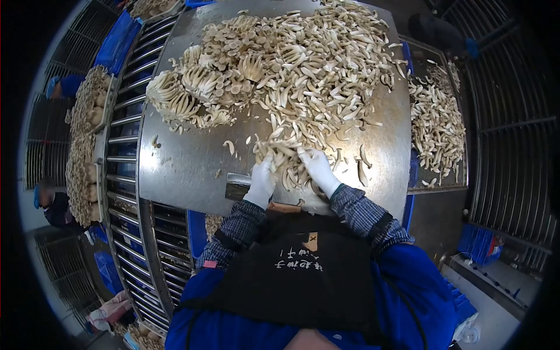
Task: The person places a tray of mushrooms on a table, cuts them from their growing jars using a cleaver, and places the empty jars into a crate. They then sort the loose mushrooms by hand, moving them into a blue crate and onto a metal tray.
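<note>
Both of my hands wear white gloves and are low over the near part of the steel table (181,186). My left hand (262,178) has its fingers closed on a small bunch of long-stemmed mushrooms (282,150). From the other side, my right hand (319,169) pinches the same bunch with its fingertips. More loose mushrooms lie under and between the hands. Beyond them spreads a big heap of separated mushrooms (326,76). Whole mushroom clusters (201,79), still joined at the base, are at the heap's left.
A metal box-like piece (238,185) sits beside my left wrist. Left of the table runs a roller conveyor (125,140), with trays of mushroom clusters (87,146) beyond. A lower tray of loose mushrooms (434,125) stands to the right. Other people (55,204) are at the far left.
</note>
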The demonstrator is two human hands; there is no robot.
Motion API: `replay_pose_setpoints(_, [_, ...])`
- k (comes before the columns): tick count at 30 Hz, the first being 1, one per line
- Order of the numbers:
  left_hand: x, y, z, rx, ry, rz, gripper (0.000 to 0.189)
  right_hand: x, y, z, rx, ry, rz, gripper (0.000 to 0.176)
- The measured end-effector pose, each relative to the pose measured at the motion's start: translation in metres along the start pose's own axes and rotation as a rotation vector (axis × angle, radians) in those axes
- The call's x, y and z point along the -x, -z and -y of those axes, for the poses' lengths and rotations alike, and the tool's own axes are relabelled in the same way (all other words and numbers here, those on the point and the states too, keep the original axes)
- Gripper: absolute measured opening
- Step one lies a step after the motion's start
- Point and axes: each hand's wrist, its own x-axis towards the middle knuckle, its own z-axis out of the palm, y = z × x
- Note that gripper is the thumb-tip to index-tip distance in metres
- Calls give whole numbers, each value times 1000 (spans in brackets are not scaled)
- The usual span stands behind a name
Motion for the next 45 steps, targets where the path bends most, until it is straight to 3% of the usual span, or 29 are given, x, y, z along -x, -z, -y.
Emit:
replay_pose_setpoints(3, [1,0,3,-86,144,267,54,-12,-11,-13,-48,149,72,40])
replay_pose_setpoints(6, [10,-18,-5,-215,255,137,55,-9,-16,-7,-137,149,115,34])
replay_pose_setpoints(8, [5,-14,-10,-322,230,119,52,-23,-13,-20,-105,170,-18,31])
replay_pose_setpoints(10, [15,-17,-23,-504,297,34,38,-18,-7,-12,-146,170,15,29])
replay_pose_setpoints(14, [8,-8,-7,-239,136,210,31,-3,-13,3,-307,-70,11,29])
replay_pose_setpoints(16, [5,-8,-1,-252,46,309,35,-21,-15,-19,136,247,-35,32])
replay_pose_setpoints(17, [5,-5,-1,-251,45,308,35,-21,-12,-19,41,132,-21,37])
replay_pose_setpoints(18, [6,-4,-5,-226,80,227,38,-26,-9,-22,41,133,-20,37])
replay_pose_setpoints(19, [7,-5,-8,-202,116,146,42,-29,-4,-25,-152,110,-78,40])
replay_pose_setpoints(21, [17,-17,-23,-145,171,233,42,-17,-1,-9,-431,42,-88,46])
replay_pose_setpoints(22, [22,-24,-29,-85,225,319,43,-28,-5,-28,-431,41,-88,46])
replay_pose_setpoints(23, [18,-21,-24,-84,225,318,43,-46,-11,-56,-251,173,-28,44])
replay_pose_setpoints(25, [7,-11,-9,-259,217,422,45,-37,-13,-49,10,241,0,36])
replay_pose_setpoints(30, [-4,0,-18,-214,155,345,45,-35,3,-28,-342,83,-212,29])
replay_pose_setpoints(31, [-4,-2,-25,-262,150,339,43,-25,3,-13,-419,116,-88,28])
replay_pose_setpoints(33, [-3,-16,-28,-345,133,412,40,-23,3,-10,-92,190,39,30])
replay_pose_setpoints(37, [1,-37,-43,-482,218,563,35,-18,1,3,-183,115,120,31])
replay_pose_setpoints(38, [-1,-36,-41,-481,218,561,35,-23,4,3,-183,114,122,31])
replay_pose_setpoints(40, [-4,-34,-37,-456,131,262,28,-33,5,-6,-346,238,20,30])
replay_pose_setpoints(42, [-6,-31,-42,-540,127,262,26,-38,5,-8,-369,235,1,31])
replay_pose_setpoints(43, [-7,-32,-45,-620,117,265,25,-37,5,-5,-467,88,40,32])
replay_pose_setpoints(45, [-9,-38,-51,-662,210,363,22,-29,13,8,-434,22,265,33])
